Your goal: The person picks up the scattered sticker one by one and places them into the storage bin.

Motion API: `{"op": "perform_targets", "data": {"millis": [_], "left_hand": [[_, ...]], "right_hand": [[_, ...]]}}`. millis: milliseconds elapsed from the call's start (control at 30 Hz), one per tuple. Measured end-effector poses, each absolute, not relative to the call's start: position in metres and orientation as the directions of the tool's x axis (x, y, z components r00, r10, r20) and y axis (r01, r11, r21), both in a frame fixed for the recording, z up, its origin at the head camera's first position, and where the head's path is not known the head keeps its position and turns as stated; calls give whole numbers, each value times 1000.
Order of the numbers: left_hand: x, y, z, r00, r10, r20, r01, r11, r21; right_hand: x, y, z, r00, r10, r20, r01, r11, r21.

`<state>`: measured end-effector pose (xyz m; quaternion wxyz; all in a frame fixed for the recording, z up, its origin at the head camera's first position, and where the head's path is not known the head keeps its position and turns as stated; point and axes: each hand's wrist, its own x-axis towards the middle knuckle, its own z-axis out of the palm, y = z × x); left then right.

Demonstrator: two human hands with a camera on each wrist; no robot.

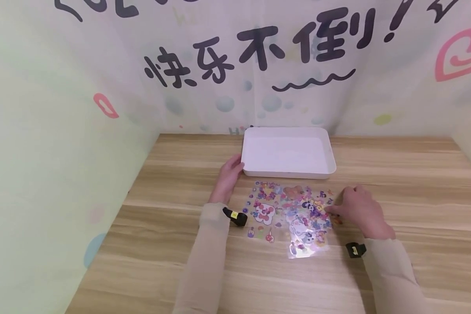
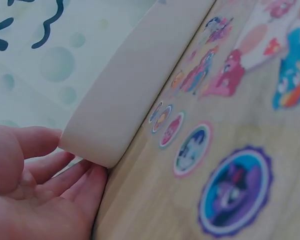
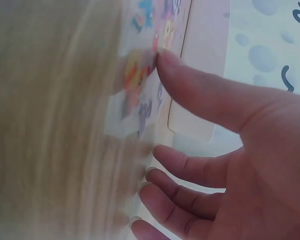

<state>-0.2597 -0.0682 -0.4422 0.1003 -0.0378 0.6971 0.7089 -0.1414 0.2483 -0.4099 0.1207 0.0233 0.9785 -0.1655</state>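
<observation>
Spread flat in the lower centre of the frame, slightly right of the middle: clear sticker sheets [image 1: 307, 223], crowded with small colourful cartoon figures, too overlapped to count, with glare near the lower end. At the right edge of these, a right grip [image 1: 361, 211], released, with only a thumb tip on the nearest sheet and the other fingers loosely bent toward the wood. Just above the sheets, at centre: a white tray [image 1: 288, 175], shallow and rectangular, with rounded corners. At its lower left corner, a left grip [image 1: 226, 179], grasping the tray, with thumb at the rim and fingers against the side. Underneath, a wood-grained table [image 1: 165, 244]. Reaching in from the bottom edge, pale sleeves [image 1: 206, 261], with a small black device [image 1: 235, 216] at each wrist. Across the upper frame: a pale backdrop [image 1: 204, 102] with bold dark characters, bubbles and pink hearts.
</observation>
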Motion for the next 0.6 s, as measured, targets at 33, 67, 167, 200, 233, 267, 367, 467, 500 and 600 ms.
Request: {"op": "perform_targets", "data": {"millis": [33,67,167,200,233,267,367,467,500,600], "left_hand": [[-260,-69,-443,-978,85,-191,-194,-27,981],[-260,-69,-444,-979,81,-187,-191,-46,981],[-260,-70,-448,-982,77,-173,-180,-100,979],[-261,-71,-452,-984,77,-158,-166,-118,979],[-262,-71,-457,-986,76,-148,-158,-139,978],[-262,-71,-458,-987,76,-141,-151,-152,977],[-262,-70,-459,-989,80,-125,-138,-183,973],[-262,-71,-458,-989,78,-122,-135,-190,972],[-261,-71,-458,-989,76,-125,-137,-191,972],[-260,-73,-456,-988,78,-130,-144,-201,969]], "right_hand": [[-141,249,-410,-970,1,-241,81,943,-322],[-141,249,-410,-972,-4,-237,75,942,-326],[-140,250,-411,-974,-16,-224,62,940,-337],[-140,250,-411,-976,-16,-219,60,940,-335],[-140,250,-411,-977,-17,-212,56,941,-334],[-140,250,-412,-979,-19,-205,51,941,-333],[-141,249,-413,-982,-27,-187,39,941,-337],[-142,247,-413,-984,-41,-175,24,936,-352],[-142,247,-413,-984,-44,-175,22,933,-359],[-141,244,-412,-983,-48,-177,22,926,-376]]}}
